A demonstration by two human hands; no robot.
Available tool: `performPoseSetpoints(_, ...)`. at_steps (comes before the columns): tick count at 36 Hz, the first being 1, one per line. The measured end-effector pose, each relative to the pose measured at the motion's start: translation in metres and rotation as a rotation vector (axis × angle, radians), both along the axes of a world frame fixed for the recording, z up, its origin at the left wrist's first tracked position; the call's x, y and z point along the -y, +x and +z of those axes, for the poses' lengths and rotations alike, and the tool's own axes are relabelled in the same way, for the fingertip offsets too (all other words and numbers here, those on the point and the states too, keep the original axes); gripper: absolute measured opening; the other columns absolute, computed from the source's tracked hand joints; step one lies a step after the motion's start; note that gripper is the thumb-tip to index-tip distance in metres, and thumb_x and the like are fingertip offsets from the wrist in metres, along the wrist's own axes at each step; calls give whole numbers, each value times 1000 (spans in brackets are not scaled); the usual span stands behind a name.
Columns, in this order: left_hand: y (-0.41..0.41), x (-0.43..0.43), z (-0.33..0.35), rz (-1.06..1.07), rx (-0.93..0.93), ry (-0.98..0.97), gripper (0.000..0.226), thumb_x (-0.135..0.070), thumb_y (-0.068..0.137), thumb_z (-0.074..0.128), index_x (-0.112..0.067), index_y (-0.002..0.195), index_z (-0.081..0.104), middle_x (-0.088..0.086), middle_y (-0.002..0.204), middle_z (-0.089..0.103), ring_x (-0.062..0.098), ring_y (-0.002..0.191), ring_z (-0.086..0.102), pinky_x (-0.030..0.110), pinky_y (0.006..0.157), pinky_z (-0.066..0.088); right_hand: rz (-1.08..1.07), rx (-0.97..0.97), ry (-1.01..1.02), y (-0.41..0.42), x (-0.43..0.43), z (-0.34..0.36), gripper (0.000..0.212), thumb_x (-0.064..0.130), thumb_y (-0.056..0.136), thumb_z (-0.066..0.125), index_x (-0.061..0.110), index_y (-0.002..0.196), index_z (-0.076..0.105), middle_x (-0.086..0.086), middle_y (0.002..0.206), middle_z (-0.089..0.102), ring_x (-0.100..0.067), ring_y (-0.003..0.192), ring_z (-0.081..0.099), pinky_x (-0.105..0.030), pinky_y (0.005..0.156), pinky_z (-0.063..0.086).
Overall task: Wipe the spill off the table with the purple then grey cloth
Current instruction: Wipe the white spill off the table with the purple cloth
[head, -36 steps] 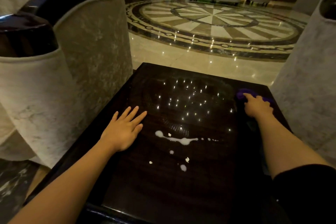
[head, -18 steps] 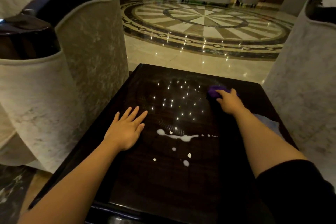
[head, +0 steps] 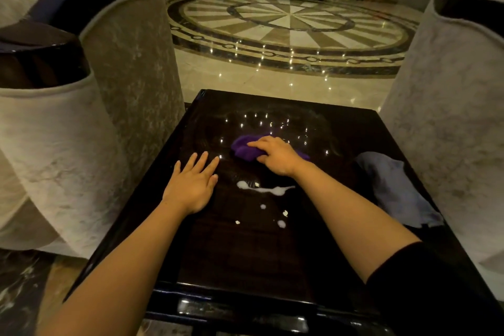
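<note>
Head view: right hand point(head: 275, 155) apparently gripping purple cloth point(head: 242, 148).

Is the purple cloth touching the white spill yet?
Apart. The head view shows bare dark table between the purple cloth, under the right hand, and the white spill.

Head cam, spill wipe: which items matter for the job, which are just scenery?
In the job:
- purple cloth, bunched under the right hand
- grey cloth, lying at the table's right edge
- white spill, streak plus drops
- dark table
- left hand, flat on the table

Just there:
- armchair on the left
- armchair on the right
- patterned floor
</note>
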State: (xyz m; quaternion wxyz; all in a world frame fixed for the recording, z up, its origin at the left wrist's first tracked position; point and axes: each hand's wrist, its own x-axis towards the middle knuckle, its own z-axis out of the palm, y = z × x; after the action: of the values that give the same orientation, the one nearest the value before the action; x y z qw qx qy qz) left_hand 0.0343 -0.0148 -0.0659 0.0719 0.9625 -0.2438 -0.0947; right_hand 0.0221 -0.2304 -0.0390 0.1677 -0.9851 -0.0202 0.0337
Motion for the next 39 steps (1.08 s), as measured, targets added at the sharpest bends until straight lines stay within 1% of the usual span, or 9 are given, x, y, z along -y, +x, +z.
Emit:
performPoseSetpoints(4,0,0,0,-4,4,16,51,-38,98,16,-28,146,1,2,158,-4,21,145,-9,46,117,-3,59,12,9,-18,-16,-2,42,21,93,48,25,135,41,-6,142,39,-28,125,36,-47,105,30)
performPoseSetpoints(8,0,1,-1,-7,9,27,51,-37,98,16,-28,146,1,3,158,-4,22,145,-8,47,117,-3,108,29,47,-38,-30,-4,38,19,93,47,25,131,46,-4,139,43,-25,122,37,-42,101,29)
performPoseSetpoints(13,-1,-1,0,-35,33,77,54,-31,97,21,-26,146,-1,5,158,-4,24,145,-8,47,117,-1,173,14,68,-62,-42,-5,36,19,92,50,23,127,50,-4,135,46,-25,120,39,-42,99,31)
performPoseSetpoints(16,-2,-2,-1,-41,37,62,52,-32,98,19,-25,146,1,5,158,-3,24,145,-6,46,117,0,203,16,85,-78,-49,-4,34,18,91,51,22,124,53,-4,132,49,-26,117,41,-42,97,32)
performPoseSetpoints(19,-4,-4,-2,-51,55,44,51,-34,98,17,-24,147,4,6,158,0,25,145,-4,46,117,3,231,-4,90,-97,-55,-1,32,19,92,50,21,124,53,-3,131,50,-24,116,41,-40,97,31)
performPoseSetpoints(24,-5,-4,-2,-48,44,25,51,-36,98,16,-24,147,7,5,158,3,25,145,-2,46,117,3,302,-22,80,-137,-64,5,34,19,93,49,20,126,51,-4,132,48,-21,117,39,-33,98,28)
performPoseSetpoints(27,-6,-6,-3,-52,38,10,51,-36,98,16,-24,147,8,6,158,3,26,145,-1,46,117,3,336,-18,62,-158,-69,8,34,19,93,49,20,127,51,-4,132,48,-20,119,39,-34,100,29)
performPoseSetpoints(33,-5,-6,-3,-49,34,-5,51,-36,98,15,-24,147,8,6,158,3,26,145,-1,46,117,3,378,38,20,-193,-78,10,33,20,93,48,20,126,52,-5,130,49,-20,115,40,-32,93,30)
performPoseSetpoints(39,-3,-5,-3,-47,19,2,51,-38,98,13,-24,147,7,5,158,1,25,145,-3,45,117,2,407,68,9,-223,-84,11,31,18,92,48,18,122,54,-8,128,53,-26,111,45,-35,87,34)
